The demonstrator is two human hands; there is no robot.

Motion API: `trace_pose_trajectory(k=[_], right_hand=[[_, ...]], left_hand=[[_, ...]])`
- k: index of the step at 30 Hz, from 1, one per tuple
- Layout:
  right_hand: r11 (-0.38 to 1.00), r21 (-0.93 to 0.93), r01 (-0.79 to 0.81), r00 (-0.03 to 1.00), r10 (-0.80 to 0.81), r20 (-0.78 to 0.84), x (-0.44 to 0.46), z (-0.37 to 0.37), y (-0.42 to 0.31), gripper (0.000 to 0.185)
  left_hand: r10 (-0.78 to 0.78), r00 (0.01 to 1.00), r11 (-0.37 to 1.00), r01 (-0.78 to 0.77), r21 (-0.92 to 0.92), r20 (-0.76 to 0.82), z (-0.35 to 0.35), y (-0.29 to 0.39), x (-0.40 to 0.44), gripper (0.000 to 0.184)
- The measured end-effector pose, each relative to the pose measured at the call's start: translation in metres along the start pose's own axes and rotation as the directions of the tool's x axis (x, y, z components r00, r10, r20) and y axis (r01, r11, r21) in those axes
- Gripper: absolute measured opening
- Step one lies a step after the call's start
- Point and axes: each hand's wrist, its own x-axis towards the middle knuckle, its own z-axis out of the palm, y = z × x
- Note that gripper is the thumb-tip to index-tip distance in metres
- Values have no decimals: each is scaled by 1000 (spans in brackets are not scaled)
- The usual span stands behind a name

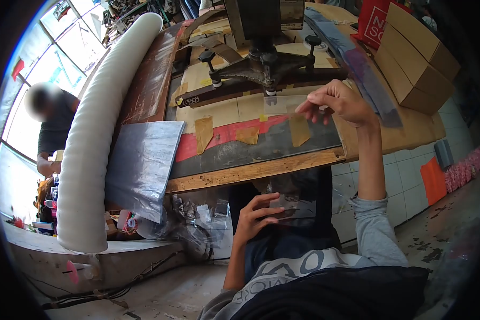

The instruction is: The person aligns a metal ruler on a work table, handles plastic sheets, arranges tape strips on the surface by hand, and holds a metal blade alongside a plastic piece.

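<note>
My right hand [336, 102] is raised over the near part of the press table, thumb and fingers pinched at the edge of a small clear plastic sheet [279, 105]. That sheet lies under the front of the dark metal press head [269, 69]. Down at my lap, my left hand [258, 216] has its fingers across the edge of some clear plastic pieces [301, 207]; its thumb is hidden. Brown tape strips [203, 133] stick to the red and black table surface [250, 149] below the press.
A long white foam roll [98, 128] stands left, beside a bluish plastic sheet stack [141, 160]. Cardboard boxes [416, 64] and a red bag [373, 24] sit on the right. The table's wooden front edge [256, 170] crosses before me. Another person [56, 122] is at far left.
</note>
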Motion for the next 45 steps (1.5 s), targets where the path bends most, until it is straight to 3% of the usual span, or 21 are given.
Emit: trace_pose_trajectory(k=[7, 19, 25, 28, 29, 32, 36, 39, 42, 45], right_hand=[[995, 45, 87, 995, -89, 53, 1, 2, -9, 45], [986, 125, 107, 990, -117, 76, 7, -4, 4, 33], [998, -22, -50, 999, 50, -9, 22, -4, 29, 30], [911, -412, 12, 971, -109, -214, 20, 6, 66, 34], [895, -427, -131, 973, 33, -230, 16, 8, 74, 42], [719, -681, -140, 939, -122, -322, 2, 29, 112, 50], [822, -510, -251, 937, 75, -340, -1, 35, 111, 57], [771, -627, -112, 906, -179, -382, -2, 37, 126, 58], [782, -591, -197, 914, -72, -400, 0, 37, 119, 52], [800, -561, -213, 944, 20, -330, 1, 30, 125, 37]], left_hand=[[51, 996, 997, -55, -51, -70, 4, -3, 3, 34], [58, 996, 984, -69, -163, -69, 4, -10, 2, 31], [34, 994, 972, -57, -228, -102, 6, -15, 4, 29], [16, 995, 967, -40, -252, -95, 10, -18, 4, 27], [13, 996, 965, -37, -261, -91, 11, -20, 4, 27], [-72, 995, 951, 47, -306, -71, 15, -22, 0, 28], [-80, 988, 871, 5, -491, -131, 23, -30, -4, 22], [-98, 989, 771, 4, -637, -113, 31, -38, -9, 39], [-218, 963, 534, 255, -806, 160, 29, -50, -23, 68], [-303, 865, 287, 484, -827, 401, 22, -35, -23, 103]])
